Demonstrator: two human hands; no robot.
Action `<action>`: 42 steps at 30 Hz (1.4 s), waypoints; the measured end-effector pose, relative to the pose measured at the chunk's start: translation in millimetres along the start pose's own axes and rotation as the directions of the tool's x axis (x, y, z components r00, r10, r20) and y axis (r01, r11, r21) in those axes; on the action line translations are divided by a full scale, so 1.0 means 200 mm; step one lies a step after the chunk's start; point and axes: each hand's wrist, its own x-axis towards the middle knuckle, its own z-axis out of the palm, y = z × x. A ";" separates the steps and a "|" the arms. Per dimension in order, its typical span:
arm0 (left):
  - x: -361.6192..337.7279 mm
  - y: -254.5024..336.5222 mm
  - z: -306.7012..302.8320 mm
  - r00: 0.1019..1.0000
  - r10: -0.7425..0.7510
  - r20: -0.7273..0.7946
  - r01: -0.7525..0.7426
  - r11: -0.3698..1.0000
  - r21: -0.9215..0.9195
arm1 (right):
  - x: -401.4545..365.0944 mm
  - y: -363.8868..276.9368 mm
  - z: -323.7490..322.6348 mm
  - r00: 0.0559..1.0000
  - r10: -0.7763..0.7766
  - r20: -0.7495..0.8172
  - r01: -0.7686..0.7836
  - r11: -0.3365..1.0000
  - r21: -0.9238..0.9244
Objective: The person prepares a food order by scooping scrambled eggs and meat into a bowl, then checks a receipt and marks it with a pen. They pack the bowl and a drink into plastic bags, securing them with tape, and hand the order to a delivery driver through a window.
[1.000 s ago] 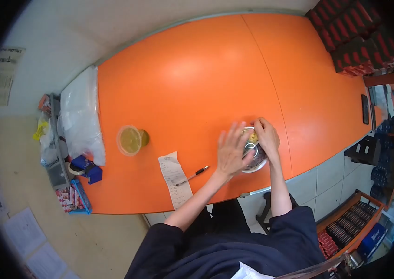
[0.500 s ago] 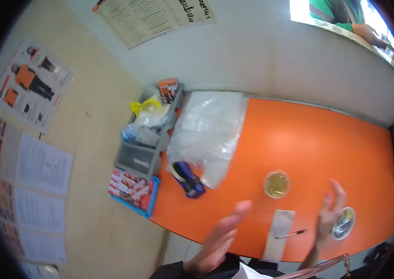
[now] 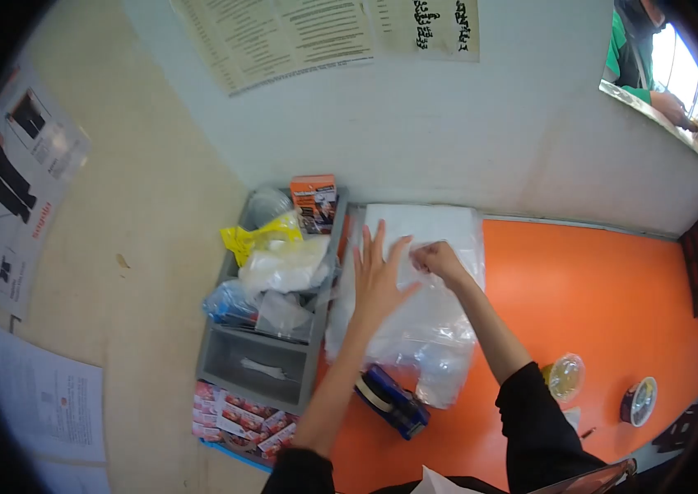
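A stack of clear and white plastic bags (image 3: 435,321) lies flat on the orange table. Over its upper left part is my left hand (image 3: 378,280), open with its fingers spread and holding nothing. My right hand (image 3: 442,260) is beside it on the upper middle of the stack, fingers curled in a pinch on the top plastic bag. How much plastic is between those fingertips is hidden. A blue tape dispenser (image 3: 394,402) sits at the stack's lower edge, just right of my left forearm.
At left stands a grey compartment organizer (image 3: 257,358) with bagged items and an orange box (image 3: 314,202). To the right are a lidded tub with yellowish contents (image 3: 565,377) and a dark-filled lidded bowl (image 3: 639,402). A person in green sleeves (image 3: 637,58) is at the window opening.
Both hands have moved up and left onto the plastic bags from near the table's front. My right hand has closed. The view has shifted left and nearer the bags.
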 end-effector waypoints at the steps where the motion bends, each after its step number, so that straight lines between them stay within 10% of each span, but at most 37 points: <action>1: 0.10 -0.04 0.07 1.000 -0.010 0.004 0.010 0.999 0.053 | -0.09 -0.14 -0.05 0.997 0.050 -0.059 -0.038 0.982 0.185; 4: 0.19 -0.07 0.13 0.997 -0.075 0.020 0.074 0.995 0.061 | -0.36 -0.58 -0.24 0.951 0.217 -0.218 -0.001 0.711 0.703; 6: 0.11 -0.03 0.07 0.992 -0.122 0.038 0.124 0.991 -0.045 | -0.63 -0.73 -0.37 0.951 -0.166 -0.261 0.110 0.970 -0.216; 9: -0.12 0.13 -0.07 0.943 -0.235 0.237 0.299 0.908 -0.293 | -1.08 -0.71 -0.40 0.922 -0.378 -0.084 0.299 0.833 -0.466; 16: -0.86 0.79 -0.17 0.293 -0.093 0.952 0.873 0.433 -0.226 | -2.20 -0.73 -0.17 0.711 0.066 0.700 0.167 0.951 -0.260; 17: -0.94 1.05 -0.24 0.404 -0.163 0.900 0.809 0.522 -0.269 | -2.31 -0.74 -0.27 0.558 0.152 0.816 0.023 0.980 -0.198; 19: -1.14 1.16 -0.30 0.573 -0.049 0.818 0.537 0.777 -0.329 | -2.56 -0.65 -0.57 0.647 -0.193 0.738 0.176 0.979 0.101; 21: -1.32 1.42 -0.40 0.666 0.019 0.745 0.156 0.974 -0.164 | -2.73 -0.65 -0.70 0.884 -0.412 0.219 0.332 0.886 0.323; 23: -1.54 1.64 -0.37 0.601 0.174 0.780 0.087 0.956 -0.281 | -2.76 -0.68 -0.75 0.836 -0.405 -0.369 0.491 0.853 0.178; 26: -1.77 1.87 -0.35 0.357 0.367 0.859 0.147 0.886 -0.439 | -2.76 -0.37 -0.83 0.895 -0.438 -0.079 0.443 0.857 0.262; 31: -1.83 2.00 -0.54 0.106 0.425 0.899 0.384 0.816 -0.432 | -3.05 -0.40 -1.15 0.878 -0.168 0.448 -0.055 0.894 0.444; 34: -1.82 2.11 -0.61 -0.046 0.305 0.951 0.561 0.796 -0.228 | -3.06 -0.08 -1.09 0.849 -0.143 0.508 -0.013 0.956 0.292; 39: -1.69 1.89 -0.46 -0.202 0.200 0.959 0.361 0.925 -0.117 | -3.21 -0.12 -1.18 0.859 -0.214 0.465 -0.083 0.838 0.539; 41: -1.66 1.65 -0.26 -0.051 0.405 0.913 0.049 0.914 -0.403 | -3.23 -0.08 -1.14 0.909 -0.063 0.412 -0.172 0.845 0.507; 42: -1.71 1.68 -0.24 0.275 0.384 0.882 -0.349 0.894 -0.280 | -3.25 -0.09 -1.09 0.953 0.042 0.301 -0.189 0.858 0.477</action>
